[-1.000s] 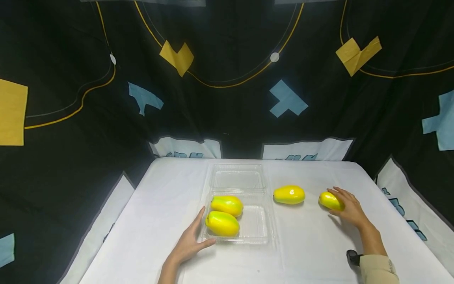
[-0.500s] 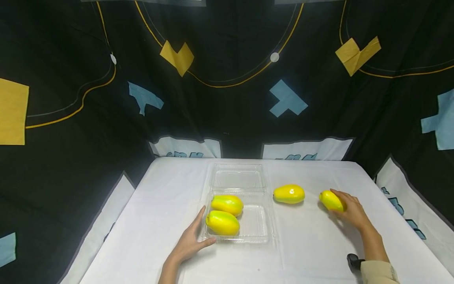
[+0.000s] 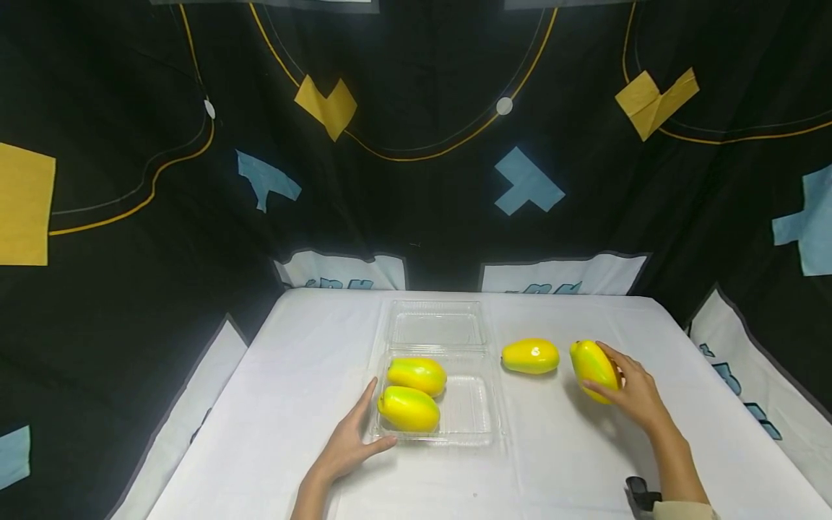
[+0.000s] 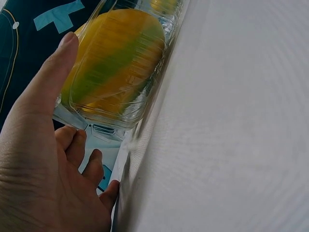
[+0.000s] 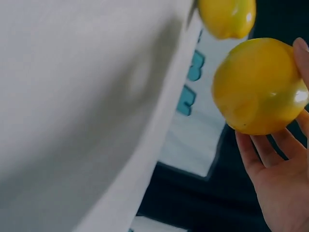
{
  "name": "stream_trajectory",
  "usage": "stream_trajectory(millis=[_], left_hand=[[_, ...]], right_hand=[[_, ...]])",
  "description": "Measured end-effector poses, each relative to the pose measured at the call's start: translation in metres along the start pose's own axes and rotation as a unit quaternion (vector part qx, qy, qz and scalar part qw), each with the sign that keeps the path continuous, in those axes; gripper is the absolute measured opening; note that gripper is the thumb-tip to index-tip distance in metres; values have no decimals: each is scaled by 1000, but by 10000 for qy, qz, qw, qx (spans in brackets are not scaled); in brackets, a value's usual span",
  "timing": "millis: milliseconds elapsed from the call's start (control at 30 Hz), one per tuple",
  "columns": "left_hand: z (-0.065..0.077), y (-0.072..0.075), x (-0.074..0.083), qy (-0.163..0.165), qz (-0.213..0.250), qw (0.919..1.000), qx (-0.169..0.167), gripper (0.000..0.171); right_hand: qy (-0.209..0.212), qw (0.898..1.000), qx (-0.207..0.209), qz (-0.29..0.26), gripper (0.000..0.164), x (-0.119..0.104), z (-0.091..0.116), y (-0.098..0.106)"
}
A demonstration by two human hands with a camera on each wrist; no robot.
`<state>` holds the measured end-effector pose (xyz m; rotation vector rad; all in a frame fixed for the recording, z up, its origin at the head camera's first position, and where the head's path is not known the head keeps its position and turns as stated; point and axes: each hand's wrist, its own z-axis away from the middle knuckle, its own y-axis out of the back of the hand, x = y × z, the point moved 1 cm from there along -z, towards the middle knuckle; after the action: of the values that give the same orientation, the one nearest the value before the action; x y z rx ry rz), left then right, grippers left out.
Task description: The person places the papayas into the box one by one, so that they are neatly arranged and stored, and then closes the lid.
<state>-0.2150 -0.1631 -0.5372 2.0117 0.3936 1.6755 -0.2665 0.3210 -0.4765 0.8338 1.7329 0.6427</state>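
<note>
My right hand [image 3: 640,396] grips a yellow-green papaya [image 3: 593,365] between thumb and fingers, raised above the white table. In the right wrist view the held papaya [image 5: 258,87] shows its rounded end, with the fingers curled under it. My left hand [image 3: 344,446] has its thumb and fingers spread at the near left corner of a clear plastic clamshell container [image 3: 471,412]. Inside the container's left half lie two papayas, a rear papaya [image 3: 417,375] and a front papaya [image 3: 408,409]. Through the clear wall, the left wrist view shows one papaya [image 4: 118,58] close up.
Another papaya [image 3: 529,356] lies on the white table [image 3: 552,462] between the container and my right hand. The container's lid [image 3: 437,325] lies folded back, away from me. A black curtain [image 3: 416,217] with taped paper shapes hangs behind the table.
My right hand has closed around the papaya at the right and lifted it, moving slightly left and turning it more upright. The left hand and container stay put.
</note>
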Motion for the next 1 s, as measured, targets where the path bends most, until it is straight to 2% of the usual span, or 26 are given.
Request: stream_trajectory(millis=[133,333,567,800,1000], left_hand=[[0,1,0,41,-60,10000,24,99],[0,3,-1,45,-84,9999,68,99],[0,4,-2,-34,-136,9999,95,99],[0,3,-2,-11,-141,9999,75,99],[0,1,-2,-58,-170,9998,32,100]], right_hand=[[373,9984,366,-233,79,-17,-2,-7],[996,9902,781,-596,78,-46,-12,-18],[1520,9796,949,-905,78,-90,-26,-34],[2153,9686,558,-1108,78,-131,-35,-62],[2179,9688,-71,-1178,75,-147,-35,-89]])
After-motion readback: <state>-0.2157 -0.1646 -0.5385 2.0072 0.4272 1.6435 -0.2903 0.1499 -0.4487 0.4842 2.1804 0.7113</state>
